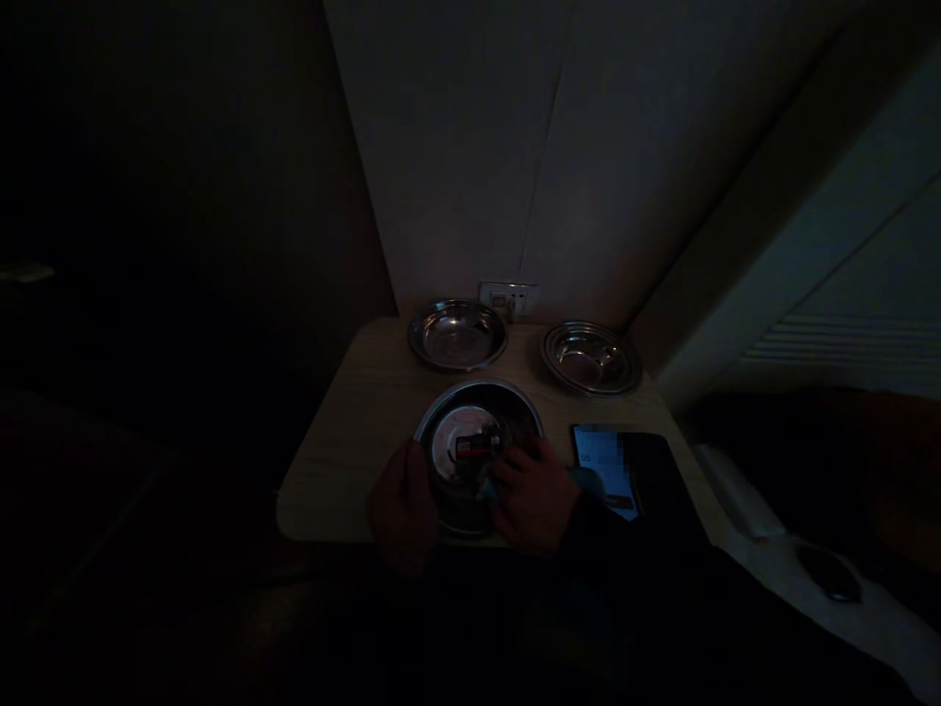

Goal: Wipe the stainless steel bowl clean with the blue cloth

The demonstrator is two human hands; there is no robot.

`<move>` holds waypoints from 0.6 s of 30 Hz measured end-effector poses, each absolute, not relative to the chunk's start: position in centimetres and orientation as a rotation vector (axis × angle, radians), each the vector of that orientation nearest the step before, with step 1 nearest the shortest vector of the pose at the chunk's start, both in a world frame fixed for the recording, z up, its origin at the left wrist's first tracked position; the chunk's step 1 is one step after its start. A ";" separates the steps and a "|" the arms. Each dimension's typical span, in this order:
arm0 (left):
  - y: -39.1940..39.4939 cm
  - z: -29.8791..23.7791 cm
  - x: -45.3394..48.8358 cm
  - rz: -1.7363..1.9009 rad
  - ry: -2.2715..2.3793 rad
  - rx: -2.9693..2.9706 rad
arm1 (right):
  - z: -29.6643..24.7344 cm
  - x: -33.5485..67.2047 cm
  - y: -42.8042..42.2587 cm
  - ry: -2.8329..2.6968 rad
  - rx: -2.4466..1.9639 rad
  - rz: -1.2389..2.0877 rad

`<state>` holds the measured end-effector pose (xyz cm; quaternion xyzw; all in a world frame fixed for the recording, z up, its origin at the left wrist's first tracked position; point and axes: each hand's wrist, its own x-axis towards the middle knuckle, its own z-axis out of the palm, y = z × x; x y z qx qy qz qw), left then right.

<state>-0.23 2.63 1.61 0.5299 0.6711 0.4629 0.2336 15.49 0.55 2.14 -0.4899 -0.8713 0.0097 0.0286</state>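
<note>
A round, shiny metal dish [446, 402] lies near the front edge of the small table. My left hand [404, 505] grips its rim at the left, thumb on top. Over the dish's right side, my right hand [534, 495] is closed on a bluish cloth [486, 487], pressed against the inside of the dish. More blue material shows beyond that hand's right side. In the bottom of the dish is a dark rectangular patch [476, 446] with a red line; whether it is a label or a reflection I cannot tell. The light is very dim.
Behind stand another metal dish [457, 335] at the left and stacked metal bowls [590, 358] at the right. A lit phone [604, 471] in a dark case lies on the table [338, 441]. A wall socket [509, 297] sits behind; a dark computer mouse [829, 572] lies at the right.
</note>
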 end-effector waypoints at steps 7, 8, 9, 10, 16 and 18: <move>2.6 1.5 -0.8 1.252 1.891 1.432 | 1.2 11.9 -0.3 -2.492 -1.397 0.195; 2.7 1.5 -1.1 1.247 1.881 1.448 | 1.3 12.5 -0.2 -2.545 -1.378 0.174; 2.9 1.6 -1.3 1.243 1.864 1.469 | 1.3 13.3 -0.1 -2.598 -1.374 0.141; 3.1 1.6 -1.4 1.242 1.842 1.491 | 1.4 14.2 0.1 -2.645 -1.384 0.106; 3.7 2.1 -0.8 1.232 1.761 1.532 | 1.6 15.2 0.0 -2.616 -1.519 0.092; 3.6 2.3 -0.5 1.235 1.797 1.487 | 1.5 13.5 -0.3 -2.523 -1.499 0.196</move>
